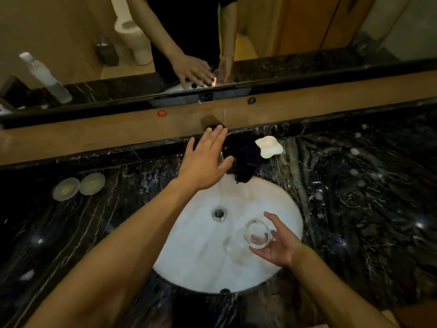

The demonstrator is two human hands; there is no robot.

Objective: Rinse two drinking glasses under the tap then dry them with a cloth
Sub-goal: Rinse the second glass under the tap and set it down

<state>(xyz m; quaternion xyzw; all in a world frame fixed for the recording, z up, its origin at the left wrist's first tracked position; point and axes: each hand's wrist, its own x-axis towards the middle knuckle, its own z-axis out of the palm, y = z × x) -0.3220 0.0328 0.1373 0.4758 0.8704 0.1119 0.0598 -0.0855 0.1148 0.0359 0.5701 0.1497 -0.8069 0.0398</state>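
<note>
**One glass over the basin, free hand at the tap**

Dark veined marble countertop (pixel 354 185) surrounds a round white sink (pixel 189 268) set below a wide mirror (pixel 71 31), in dim warm light. At about four o'clock in the basin, the right hand (pixel 281 245) holds a clear drinking glass (pixel 257 233), fingers and thumb curled round its wall. The glass's mouth faces up toward the camera, so its long axis runs roughly vertical, perhaps tipped slightly toward ten o'clock. The left hand (pixel 205 159) reaches to twelve o'clock with fingers straight and spread, holding nothing, its fingertips at the tap (pixel 210 123) on the wooden ledge; whether they touch it is hard to tell. A thin stream seems to fall below the palm, though blur leaves that unsure.

A dark cloth (pixel 247 162) lies bunched at the sink's one o'clock edge, just beside a white dish (pixel 269 146). A second glass is not visible.

The glass is likely light, rigid, fragile and slippery when wet. Gripping round the side wall at mid-height seems safest, keeping it low over the basin, since a slip onto marble or ceramic could crack it.
</note>
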